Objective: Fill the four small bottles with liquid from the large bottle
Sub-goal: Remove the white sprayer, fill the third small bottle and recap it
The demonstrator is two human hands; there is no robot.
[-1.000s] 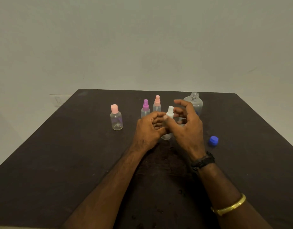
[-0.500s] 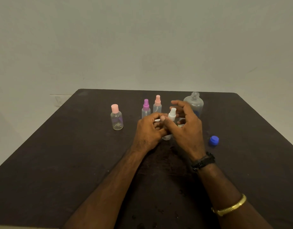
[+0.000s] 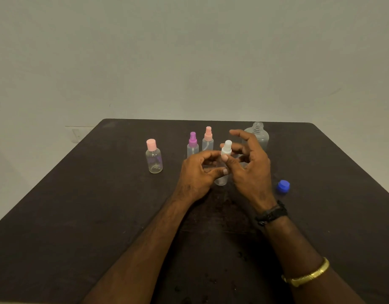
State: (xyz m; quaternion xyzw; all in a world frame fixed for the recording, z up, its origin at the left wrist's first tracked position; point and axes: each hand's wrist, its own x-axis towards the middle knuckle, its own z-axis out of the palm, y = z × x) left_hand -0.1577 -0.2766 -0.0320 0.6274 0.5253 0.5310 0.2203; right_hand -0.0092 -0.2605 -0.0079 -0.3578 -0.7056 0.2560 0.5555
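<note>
Left grip curls round the small white-capped bottle, upright at mid-table; my right grip pinches its white spray cap. Behind stands the uncapped large bottle. Pink-capped bottle, purple spray bottle and pink spray bottle stand left, blue cap right.

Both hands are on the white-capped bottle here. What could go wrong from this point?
1. The large bottle stands open just behind the right hand, which pinches the white cap; a stray knuckle could tip it over.
2. The purple-topped bottle and pink-topped bottle stand close beyond the left hand, which grips the small bottle; they might get knocked over.
</note>
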